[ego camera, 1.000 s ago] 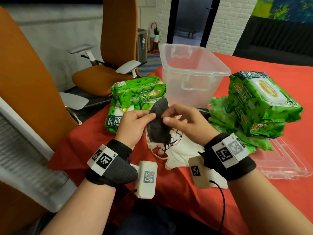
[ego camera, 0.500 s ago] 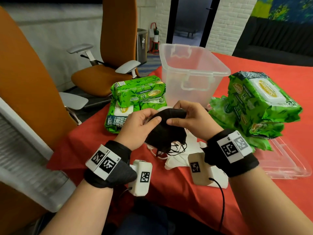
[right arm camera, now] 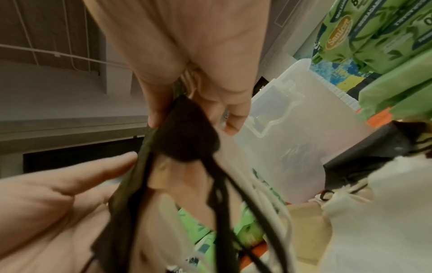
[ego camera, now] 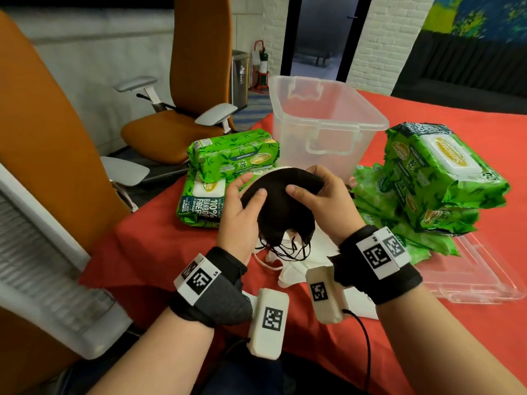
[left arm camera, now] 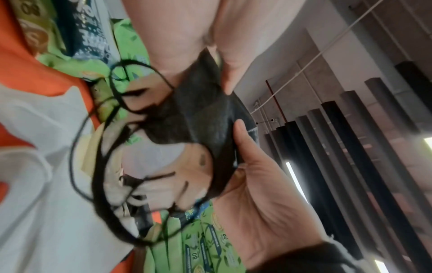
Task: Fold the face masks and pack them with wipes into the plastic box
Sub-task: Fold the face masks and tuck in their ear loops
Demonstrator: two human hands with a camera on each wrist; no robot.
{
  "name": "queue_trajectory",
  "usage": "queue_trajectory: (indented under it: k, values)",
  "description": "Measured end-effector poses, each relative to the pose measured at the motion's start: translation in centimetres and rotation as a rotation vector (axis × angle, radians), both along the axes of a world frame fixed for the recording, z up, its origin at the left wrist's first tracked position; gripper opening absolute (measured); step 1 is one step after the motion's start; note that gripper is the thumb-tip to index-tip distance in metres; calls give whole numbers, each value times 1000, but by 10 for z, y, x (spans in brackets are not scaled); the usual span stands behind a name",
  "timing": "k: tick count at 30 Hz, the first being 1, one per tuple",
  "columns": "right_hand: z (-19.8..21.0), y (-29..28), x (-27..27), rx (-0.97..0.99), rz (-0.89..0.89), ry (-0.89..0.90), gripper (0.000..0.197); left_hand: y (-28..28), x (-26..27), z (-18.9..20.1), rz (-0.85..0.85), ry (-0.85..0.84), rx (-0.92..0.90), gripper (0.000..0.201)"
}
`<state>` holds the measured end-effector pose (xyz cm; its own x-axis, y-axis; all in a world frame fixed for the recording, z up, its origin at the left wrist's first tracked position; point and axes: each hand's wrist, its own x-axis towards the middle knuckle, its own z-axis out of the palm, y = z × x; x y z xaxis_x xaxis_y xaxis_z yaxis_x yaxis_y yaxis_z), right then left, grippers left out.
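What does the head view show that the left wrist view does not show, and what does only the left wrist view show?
Only the head view shows the plastic box, its lid on the red table, the right stack of wipes and the orange chairs. Only the left wrist view shows the left hand from the palm side and ceiling slats. Both show the black mask held by both hands, its dangling ear loops, and white masks below.

To my left stand two orange office chairs point(ego camera: 182, 81) with grey armrests, the nearer one's tall back point(ego camera: 48, 143) close beside me, against a pale grey wall point(ego camera: 85, 52). Past them a steel bin point(ego camera: 240, 78) sits by a white-painted brick wall point(ego camera: 382, 47) and a dark doorway point(ego camera: 316, 32). At the far right a dark sofa point(ego camera: 467, 69) runs beneath a blue-and-yellow mural point(ego camera: 479, 15), beyond the red-covered tabletop point(ego camera: 456, 115).
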<state>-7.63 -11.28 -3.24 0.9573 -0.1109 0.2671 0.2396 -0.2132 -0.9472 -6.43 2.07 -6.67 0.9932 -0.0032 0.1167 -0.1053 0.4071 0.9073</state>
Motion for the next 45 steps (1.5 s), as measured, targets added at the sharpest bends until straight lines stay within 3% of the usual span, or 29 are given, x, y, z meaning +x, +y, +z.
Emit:
queue_trajectory:
  k: [4,9,14,16,19,25,28,31,37,41,45]
  values:
    - [6,-5,-1,71,6,-58,22,10,-2,3,-140,-143,39,56]
    - [-1,-2,-1,82,1,-40,31,19,0,8,-292,-216,339,45]
    - [-13,-2,-10,-25,147,186,65,32,10,5,-119,-136,405,35]
    - [-15,-3,-14,17,128,226,62,36,14,2,9,-123,362,30]
    - [-17,-12,-12,134,-43,192,55,40,18,1,134,-125,303,26]
    - [-19,-10,-13,65,16,229,44,42,17,-1,120,-169,367,27]
    - [-12,-17,-11,127,-8,220,40,47,19,-3,106,-147,360,30]
    - [-11,-8,-11,58,93,243,38,44,16,0,88,-170,365,30]
    - [-23,23,-14,-101,58,123,75,33,12,4,114,-202,344,31]
    - [-23,29,-7,-108,-32,92,73,30,10,5,98,-204,334,35]
    - [-18,25,-5,-31,-7,67,72,36,12,6,111,-189,358,35]
